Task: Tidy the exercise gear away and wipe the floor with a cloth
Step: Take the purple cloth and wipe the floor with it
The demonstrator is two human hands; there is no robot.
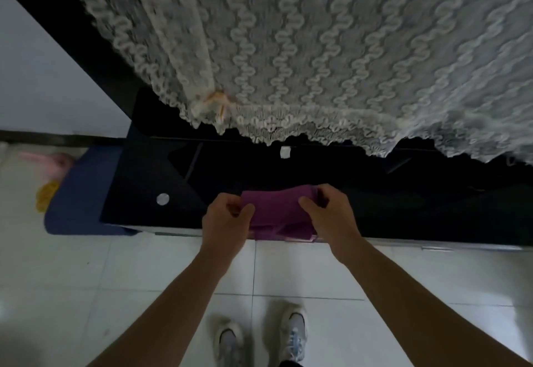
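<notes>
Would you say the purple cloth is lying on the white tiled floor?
No, the left hand and right hand grip the purple cloth over the glossy black tabletop.

Lace curtain (317,49) low over black table (144,182), seemingly.

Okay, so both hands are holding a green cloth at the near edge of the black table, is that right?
Not quite: the cloth is purple, not green. The rest holds. The head view shows the left hand and the right hand both gripping it at the near edge of the black table.
</notes>
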